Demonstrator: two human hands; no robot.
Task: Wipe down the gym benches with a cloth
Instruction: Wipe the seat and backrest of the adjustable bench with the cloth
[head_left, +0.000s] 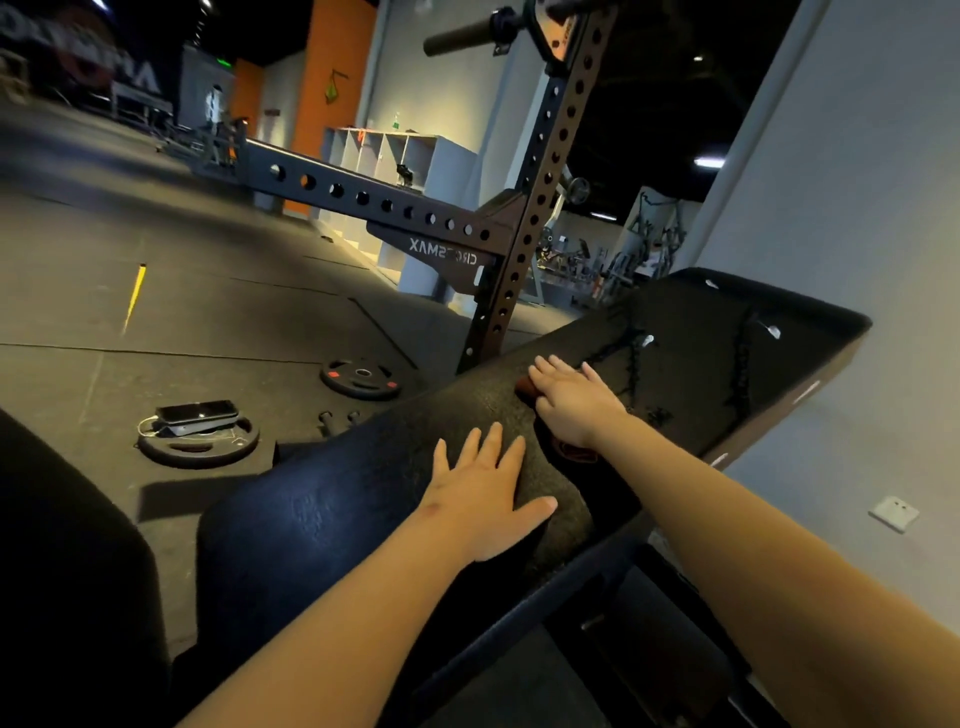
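A long black padded gym bench (363, 493) runs from lower left to upper right, its far end glossy with cracks. My left hand (488, 499) lies flat on the pad near its middle, fingers spread, holding nothing. Just beyond it my right hand (571, 400) presses palm-down on a dark reddish-brown cloth (569, 451). The cloth shows only at the fingertips and under the wrist; the hand covers the rest of it.
A brown perforated rack upright (524, 228) stands just behind the bench, with a barbell end (457, 39) above. On the rubber floor to the left lie a weight plate (361, 379) and another plate (197, 447) with a phone (197, 413) on it. A grey wall (857, 208) is on the right.
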